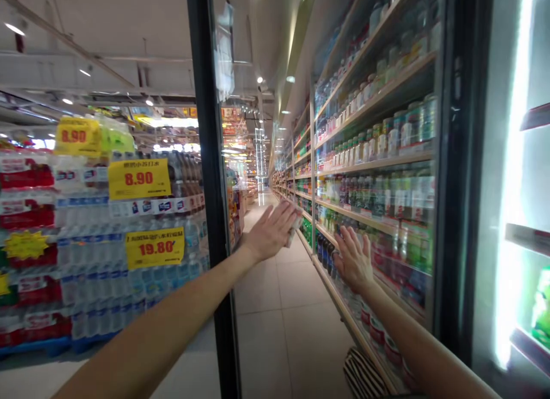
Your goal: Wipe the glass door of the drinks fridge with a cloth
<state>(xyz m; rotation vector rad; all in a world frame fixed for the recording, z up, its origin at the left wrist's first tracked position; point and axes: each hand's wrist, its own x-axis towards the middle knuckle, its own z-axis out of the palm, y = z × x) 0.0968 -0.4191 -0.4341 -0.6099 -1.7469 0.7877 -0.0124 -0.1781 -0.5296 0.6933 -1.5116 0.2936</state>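
Pale cloth [293, 231] is held under the left hand [272, 230], whose fingers are straight and close together, near the left edge of a dark-framed glass door [211, 158]. To its right is the right hand [356, 261], fingers spread, contact unclear. Farther off, shelves [378, 164] of drinks [412, 124] flank a tiled floor [262, 330].

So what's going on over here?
A person's left hand holds a pale, thin cloth up at a black-framed, clear glass door. The bare right hand is raised nearby, open, with nothing visible in it. Whether either touches the glass isn't clear. Clear plastic water bottles stand stacked off to the left.
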